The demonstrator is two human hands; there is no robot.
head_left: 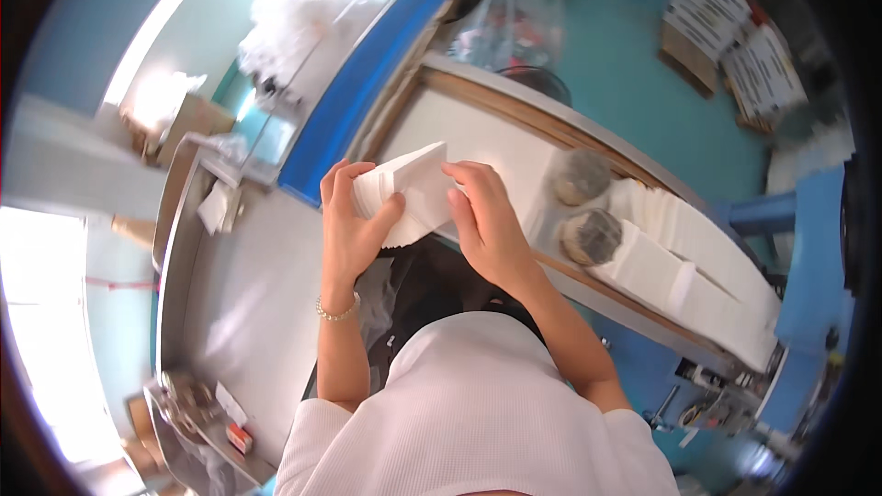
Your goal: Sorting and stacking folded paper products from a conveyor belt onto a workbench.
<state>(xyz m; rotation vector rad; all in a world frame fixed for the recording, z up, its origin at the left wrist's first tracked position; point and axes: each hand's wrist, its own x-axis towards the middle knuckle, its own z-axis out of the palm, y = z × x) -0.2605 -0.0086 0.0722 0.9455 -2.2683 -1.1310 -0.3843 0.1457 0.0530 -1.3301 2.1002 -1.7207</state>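
Above the near edge of the white worktop (441,124), I hold up a stack of thin white folded sheets (423,188), which look like paper napkins. My left hand (354,225) grips its left side, the thumb lying across the front and the fingers behind. At the right edge of the stack, my right hand (487,225) has its thumb and bent forefinger against the sheets. The stack is tilted, and its layered edges show on the left and along the bottom.
Long rows of white stacks (680,248) lie to the right on the wood-edged worktop. Two round grey lumps (582,176) rest beside them. A metal counter (257,285) stands at left, a blue panel (354,83) beyond it. Cartons (707,14) sit far right.
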